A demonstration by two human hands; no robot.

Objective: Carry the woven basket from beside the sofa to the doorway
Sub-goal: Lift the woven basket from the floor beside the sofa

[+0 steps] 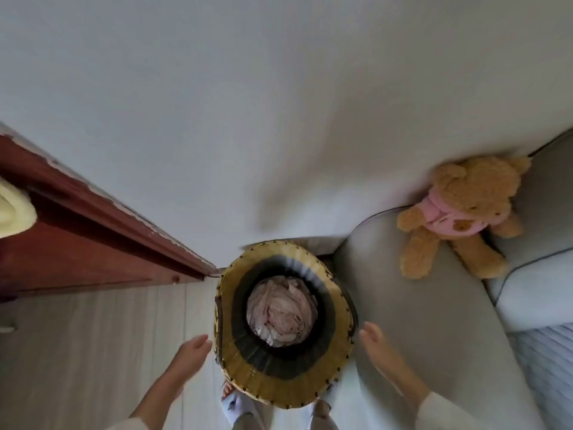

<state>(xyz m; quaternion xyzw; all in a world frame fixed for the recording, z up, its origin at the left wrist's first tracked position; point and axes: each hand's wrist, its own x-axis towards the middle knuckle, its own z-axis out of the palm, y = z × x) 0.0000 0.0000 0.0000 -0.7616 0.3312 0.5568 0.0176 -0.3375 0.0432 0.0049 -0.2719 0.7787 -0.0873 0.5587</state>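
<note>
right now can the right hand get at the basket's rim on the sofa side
Probably yes. The right hand hangs open just beside the woven basket, with a small clear gap to the rim. The sofa arm sits close, so room for the fingers looks tight.

We count: woven basket (pixel 283 324) ×1 | crumpled cloth bundle (pixel 281 311) inside ×1 | hands ×2 – left hand (pixel 190 355), right hand (pixel 379 346) | teddy bear (pixel 462 212) ×1 | sofa (pixel 434 305) ×1 | slippered feet ×2
</note>
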